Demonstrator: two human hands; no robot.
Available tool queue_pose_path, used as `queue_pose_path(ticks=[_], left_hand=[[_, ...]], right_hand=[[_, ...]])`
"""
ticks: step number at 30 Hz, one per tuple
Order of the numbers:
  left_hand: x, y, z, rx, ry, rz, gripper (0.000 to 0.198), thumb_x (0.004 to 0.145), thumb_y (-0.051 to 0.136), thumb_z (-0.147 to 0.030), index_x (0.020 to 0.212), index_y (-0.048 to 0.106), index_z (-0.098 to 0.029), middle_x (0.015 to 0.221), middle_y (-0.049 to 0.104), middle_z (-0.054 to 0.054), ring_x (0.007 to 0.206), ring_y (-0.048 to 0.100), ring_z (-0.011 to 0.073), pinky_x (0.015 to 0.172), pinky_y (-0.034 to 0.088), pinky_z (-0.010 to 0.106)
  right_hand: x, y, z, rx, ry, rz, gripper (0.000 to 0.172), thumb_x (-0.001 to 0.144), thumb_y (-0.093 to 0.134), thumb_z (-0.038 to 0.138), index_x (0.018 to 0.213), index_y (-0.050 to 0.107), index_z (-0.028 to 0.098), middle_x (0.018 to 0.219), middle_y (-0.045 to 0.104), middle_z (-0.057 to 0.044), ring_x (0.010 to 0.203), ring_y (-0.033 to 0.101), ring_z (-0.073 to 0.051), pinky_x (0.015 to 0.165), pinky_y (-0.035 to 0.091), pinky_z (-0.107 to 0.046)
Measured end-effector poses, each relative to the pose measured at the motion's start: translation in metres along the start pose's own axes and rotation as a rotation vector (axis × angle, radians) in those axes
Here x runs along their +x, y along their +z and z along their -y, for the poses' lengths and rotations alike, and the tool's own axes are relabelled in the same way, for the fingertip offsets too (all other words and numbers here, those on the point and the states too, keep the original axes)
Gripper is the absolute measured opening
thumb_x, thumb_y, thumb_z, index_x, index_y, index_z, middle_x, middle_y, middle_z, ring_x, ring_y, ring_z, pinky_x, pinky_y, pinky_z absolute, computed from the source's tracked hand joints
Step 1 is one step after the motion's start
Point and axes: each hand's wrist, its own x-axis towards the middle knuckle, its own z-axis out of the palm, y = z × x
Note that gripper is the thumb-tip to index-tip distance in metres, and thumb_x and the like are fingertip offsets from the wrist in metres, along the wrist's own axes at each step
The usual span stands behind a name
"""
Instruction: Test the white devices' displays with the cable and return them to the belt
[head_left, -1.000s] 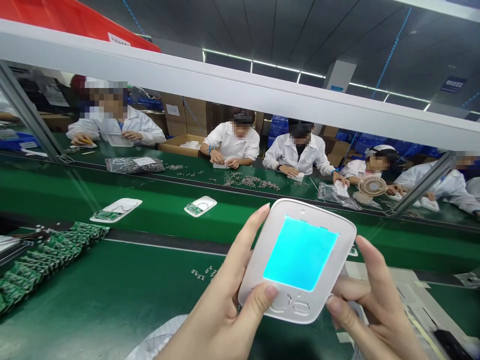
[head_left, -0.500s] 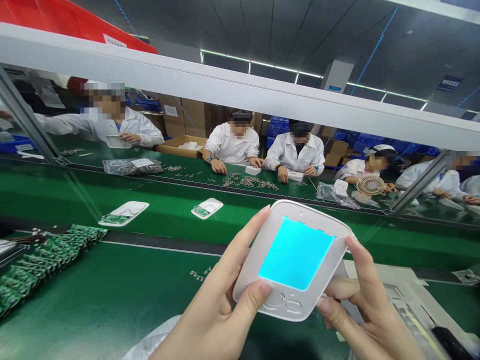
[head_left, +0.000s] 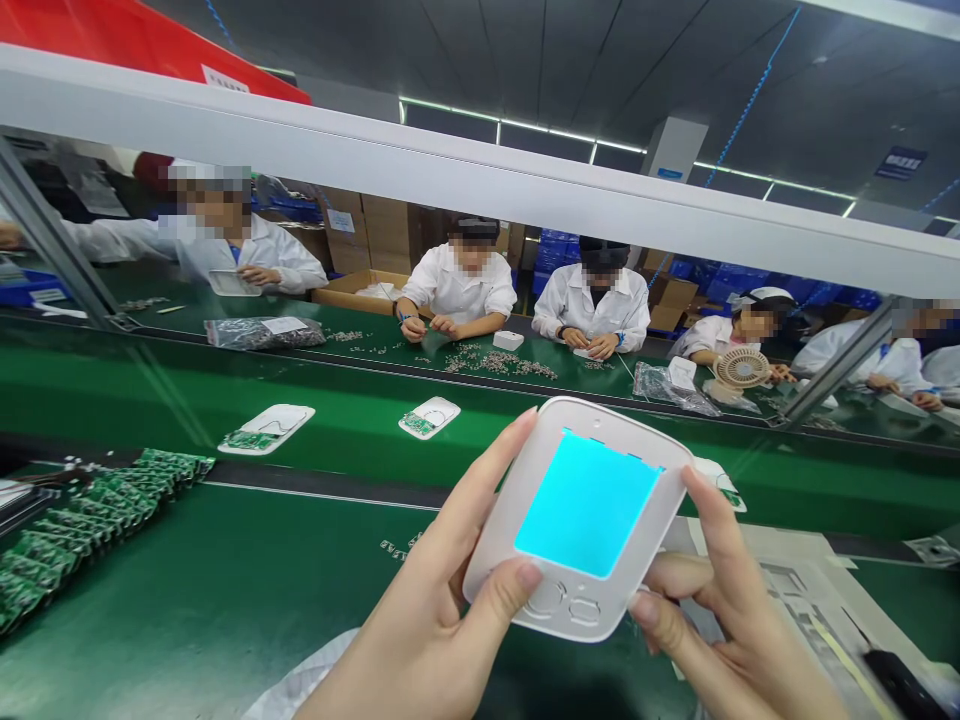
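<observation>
Between my hands, above the green bench, is a white plastic device housing point(head_left: 499, 540) with rounded corners. It is tilted, and its square window point(head_left: 589, 503) shows bright blue. Below the window are two button outlines. My left hand point(head_left: 457, 560) grips the left side, thumb on the front face near the buttons. My right hand point(head_left: 720, 590) holds the right side, index fingertip at the upper right edge and thumb at the lower right edge. The other right fingers are partly hidden behind the housing.
White housings with green circuit boards point(head_left: 266, 428) point(head_left: 429, 418) lie on the green conveyor belt point(head_left: 150, 400). Circuit boards point(head_left: 97, 530) stand in a row at left. A black-handled tool point(head_left: 904, 685) lies at right. Several people in white coats work beyond the belt.
The housings on the belt have shifted right, and another now shows behind my right hand. My hands and the held housing stay nearly still. Two co-workers across have moved their hands.
</observation>
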Motion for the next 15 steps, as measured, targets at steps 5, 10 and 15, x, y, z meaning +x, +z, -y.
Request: queue_pose_path(ticks=[5, 10, 15], left_hand=[[0.007, -0.006, -0.005, -0.077, 0.006, 0.033, 0.070, 0.090, 0.061, -0.026, 0.147, 0.023, -0.044, 0.134, 0.057, 0.002, 0.110, 0.063, 0.0234, 0.077, 0.057, 0.020], [0.035, -0.021, 0.001, -0.179, -0.001, 0.088, 0.078, 0.086, 0.065, -0.022, 0.150, 0.021, -0.027, 0.105, 0.072, 0.010, 0.086, 0.071, 0.0247, 0.069, 0.060, 0.030], [0.074, -0.056, 0.030, 0.168, 0.246, -0.549, 0.072, 0.082, 0.064, -0.020, 0.145, 0.030, -0.023, 0.121, 0.063, 0.013, 0.104, 0.065, 0.0279, 0.076, 0.058, 0.034]], right_hand=[[0.002, 0.002, -0.001, -0.031, -0.041, 0.023, 0.061, 0.100, 0.037, 0.038, 0.150, 0.002, 0.036, 0.062, 0.061, 0.007, 0.051, 0.060, -0.013, 0.048, 0.052, -0.019], [0.009, -0.001, -0.002, -0.075, -0.062, 0.064, 0.050, 0.099, 0.039, 0.029, 0.146, 0.021, 0.035, 0.069, 0.066, 0.005, 0.060, 0.066, -0.013, 0.056, 0.053, -0.020], [-0.017, -0.027, -0.013, -0.029, 0.051, -0.180, 0.046, 0.095, 0.049, 0.033, 0.139, 0.036, 0.030, 0.063, 0.063, 0.005, 0.050, 0.063, -0.014, 0.046, 0.051, -0.021]])
